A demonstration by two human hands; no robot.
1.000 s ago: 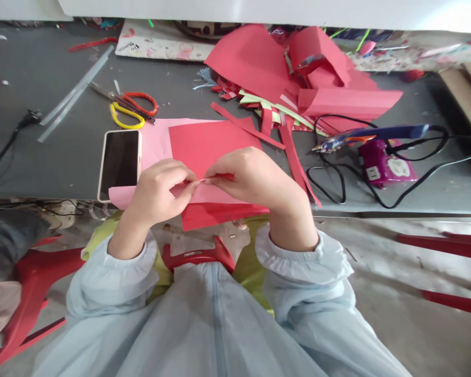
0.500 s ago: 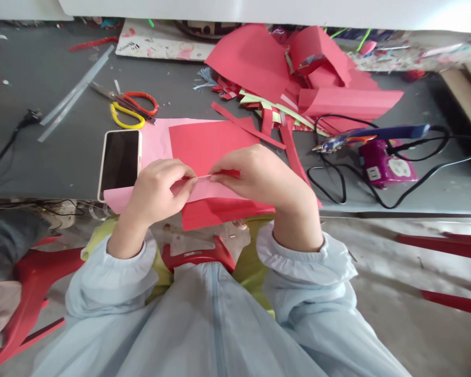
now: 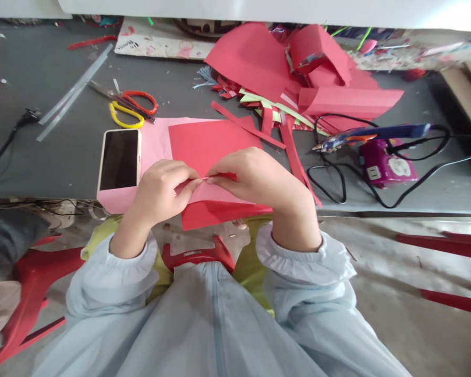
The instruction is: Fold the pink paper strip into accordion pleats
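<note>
My left hand is closed in a pinch on a pink sheet of paper, thumb against fingertips. My right hand pinches the same paper just to the right, the fingertips of both hands nearly meeting. Between them only a thin pink edge shows. Behind my hands lies a flat red sheet, with more pink paper under its left side. Below the pink sheet, a red paper piece hangs past the table's front edge. Left of my left hand is a phone, its lower end bordered by pink paper.
Scissors with red and yellow handles lie at back left, near clear strips. Red paper scraps pile up at the back. To the right are blue-handled pliers, a purple plug box and a looping black cable.
My fingertips have drawn closer together along the pink edge, the left hand shifting slightly right. The pink paper's left corner has dropped lower in front of the phone.
</note>
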